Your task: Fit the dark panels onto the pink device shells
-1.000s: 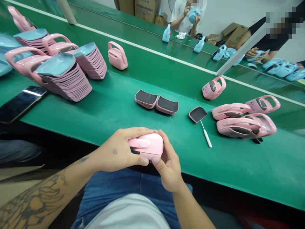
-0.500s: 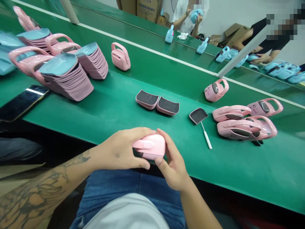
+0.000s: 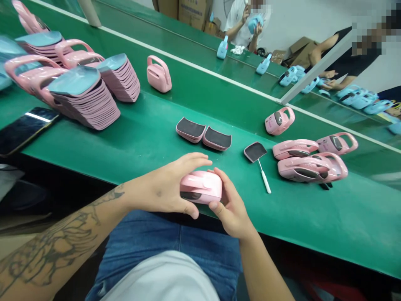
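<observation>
A small pink plastic case (image 3: 206, 184) with a loop handle and a dark glossy window is tilted on its side at the bench's front edge. My right hand (image 3: 233, 209) is closed on its right end, thumb below and fingers behind. My left hand (image 3: 166, 186) stands spread around the handle side, with thumb and fingers apart and a gap showing to the case. Beyond my hands lie two short stacks of curved pink-edged panels (image 3: 217, 138) with dark faces. Right of these, a white-handled screwdriver (image 3: 265, 180) has its tip at a single dark panel (image 3: 255, 151).
More pink cases (image 3: 300, 167) sit together at right, and one (image 3: 158, 74) stands behind. Tall panel stacks (image 3: 90, 104) with blue tops and a phone (image 3: 26, 127) are at left. Across the divider, two people handle blue cases (image 3: 255, 24). A slanted post (image 3: 316, 65) rises at right.
My left hand has opened wider and its fingers have lifted off the case. The case, in my right hand, has moved slightly up and right and turned, showing more dark window.
</observation>
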### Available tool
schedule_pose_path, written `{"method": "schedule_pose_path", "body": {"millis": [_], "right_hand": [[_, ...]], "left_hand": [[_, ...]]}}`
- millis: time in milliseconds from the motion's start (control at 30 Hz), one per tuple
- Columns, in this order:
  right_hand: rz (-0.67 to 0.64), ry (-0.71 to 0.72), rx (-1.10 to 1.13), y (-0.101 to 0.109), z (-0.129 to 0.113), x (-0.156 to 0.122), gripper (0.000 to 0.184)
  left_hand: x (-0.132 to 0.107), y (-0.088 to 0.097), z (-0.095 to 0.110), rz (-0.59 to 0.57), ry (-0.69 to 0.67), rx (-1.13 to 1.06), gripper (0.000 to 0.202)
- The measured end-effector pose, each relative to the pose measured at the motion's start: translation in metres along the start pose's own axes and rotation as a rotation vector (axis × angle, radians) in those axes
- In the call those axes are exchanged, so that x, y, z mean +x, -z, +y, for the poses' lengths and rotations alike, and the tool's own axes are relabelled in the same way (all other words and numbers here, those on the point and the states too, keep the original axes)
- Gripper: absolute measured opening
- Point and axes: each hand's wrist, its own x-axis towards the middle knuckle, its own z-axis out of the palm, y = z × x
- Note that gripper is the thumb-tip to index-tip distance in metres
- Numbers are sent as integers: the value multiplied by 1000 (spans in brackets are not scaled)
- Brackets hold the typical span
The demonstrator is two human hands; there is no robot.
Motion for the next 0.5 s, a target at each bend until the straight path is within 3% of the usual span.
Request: {"method": "schedule_pose_path", "body": {"millis": [100, 267, 500], "right_hand": [[58, -53, -66, 19, 3, -16, 66], [118, -63, -186, 35, 14, -42, 61], [161, -80, -216, 32, 19, -52, 74]], "left_hand": [[-4, -1, -18, 31, 30, -31, 107], [-5, -34, -48, -60, 95, -29, 102], [4, -61, -43, -23, 54, -143, 101]]}}
